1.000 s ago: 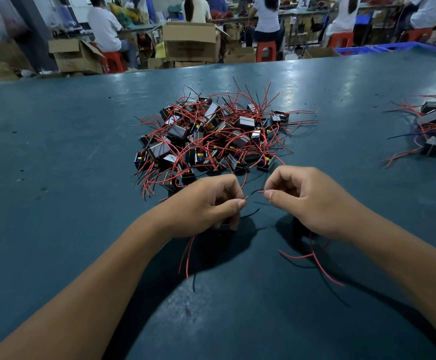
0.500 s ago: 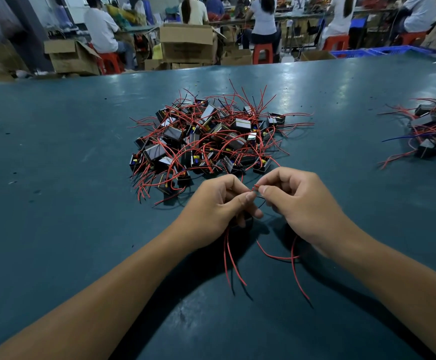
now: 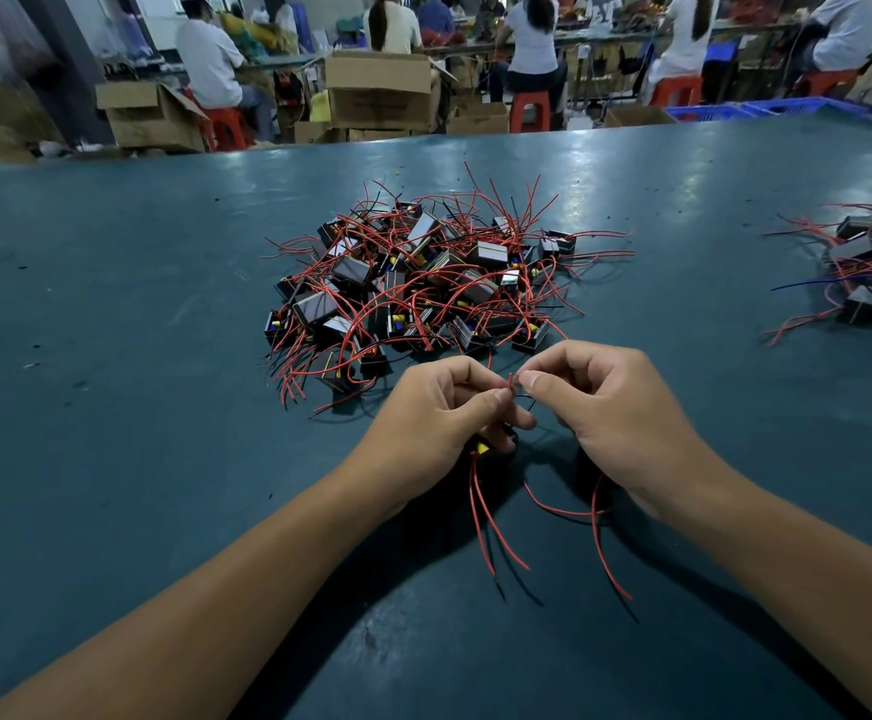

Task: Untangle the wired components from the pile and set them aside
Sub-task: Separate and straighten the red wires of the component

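Note:
A pile of small black wired components [image 3: 423, 283] with red and black leads lies in the middle of the dark teal table [image 3: 111, 407]. Just in front of it, my left hand [image 3: 439, 423] grips one black component [image 3: 496, 445], mostly hidden under the fingers, and pinches its wires at the thumb tip. My right hand [image 3: 600, 407] pinches the same red wire ends, fingertips almost meeting the left thumb. Red leads [image 3: 491, 522] hang down from under both hands onto the table.
A second, smaller heap of wired components [image 3: 870, 272] sits at the table's right edge. Beyond the far edge stand cardboard boxes [image 3: 376, 90], red stools and several seated people at benches.
My hands have come together from slightly apart, and the wire ends now meet between the fingertips. The loose red leads have swung in beneath both hands.

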The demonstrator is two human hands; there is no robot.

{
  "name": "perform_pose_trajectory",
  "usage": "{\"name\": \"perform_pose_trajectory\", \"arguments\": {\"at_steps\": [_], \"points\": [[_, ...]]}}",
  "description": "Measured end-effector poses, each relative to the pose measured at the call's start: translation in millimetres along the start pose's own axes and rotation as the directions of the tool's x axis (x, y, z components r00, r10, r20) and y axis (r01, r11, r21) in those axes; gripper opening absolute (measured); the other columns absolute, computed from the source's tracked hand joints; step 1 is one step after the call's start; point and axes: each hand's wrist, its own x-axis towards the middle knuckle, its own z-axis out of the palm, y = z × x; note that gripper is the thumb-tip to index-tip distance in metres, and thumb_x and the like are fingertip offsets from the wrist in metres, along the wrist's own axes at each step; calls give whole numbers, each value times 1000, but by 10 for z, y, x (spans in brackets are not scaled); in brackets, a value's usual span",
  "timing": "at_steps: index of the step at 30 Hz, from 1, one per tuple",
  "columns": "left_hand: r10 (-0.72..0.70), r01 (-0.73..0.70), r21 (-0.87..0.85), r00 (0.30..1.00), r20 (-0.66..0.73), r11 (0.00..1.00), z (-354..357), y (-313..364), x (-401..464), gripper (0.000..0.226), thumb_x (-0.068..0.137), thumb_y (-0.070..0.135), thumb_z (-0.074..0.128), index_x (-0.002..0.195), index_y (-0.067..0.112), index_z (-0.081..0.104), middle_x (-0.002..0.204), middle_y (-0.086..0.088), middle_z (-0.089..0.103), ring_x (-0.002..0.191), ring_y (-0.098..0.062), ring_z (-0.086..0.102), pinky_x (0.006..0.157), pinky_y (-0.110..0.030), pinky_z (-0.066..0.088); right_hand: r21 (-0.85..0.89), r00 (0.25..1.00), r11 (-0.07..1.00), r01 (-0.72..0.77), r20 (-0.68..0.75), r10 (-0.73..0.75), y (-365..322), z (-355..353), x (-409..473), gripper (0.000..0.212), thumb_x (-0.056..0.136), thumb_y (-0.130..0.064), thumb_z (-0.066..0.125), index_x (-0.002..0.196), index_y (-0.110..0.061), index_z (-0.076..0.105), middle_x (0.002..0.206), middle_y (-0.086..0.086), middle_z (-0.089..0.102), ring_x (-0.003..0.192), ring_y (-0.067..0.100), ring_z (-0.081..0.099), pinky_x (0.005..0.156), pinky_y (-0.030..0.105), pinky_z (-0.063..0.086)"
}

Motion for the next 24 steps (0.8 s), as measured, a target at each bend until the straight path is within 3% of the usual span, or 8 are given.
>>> {"name": "perform_pose_trajectory", "arguments": {"at_steps": [16,21,24], "points": [[21,-21,-35,1000,-2,999,26,-2,-2,12,97,3,59,100,-9,60,85,-15,76,63,-22,68,65,-26,57,22,1000,1000,-6,-3,6,23,13,6,10,90,-13,71,80,-15,74,50,-13,49,45,0,39,46,9,31],[28,-28,-49,1000,1,998,38,-12,3,9,97,4,60,97,-4,61,85,-15,76,66,-25,68,65,-27,57,54,1000,998,-17,9,16,0,9,-6,7,86,-15,75,79,-16,74,64,13,59,60,10,51,58,19,42],[38,-38,-53,999,1,998,46,-25,7,8,97,2,58,97,-6,61,86,-17,76,70,-30,68,68,-29,59,57,1000,998,-26,-1,26,-5,17,-6,5,84,-13,76,80,-14,73,69,13,59,64,13,52,63,25,44]]}}
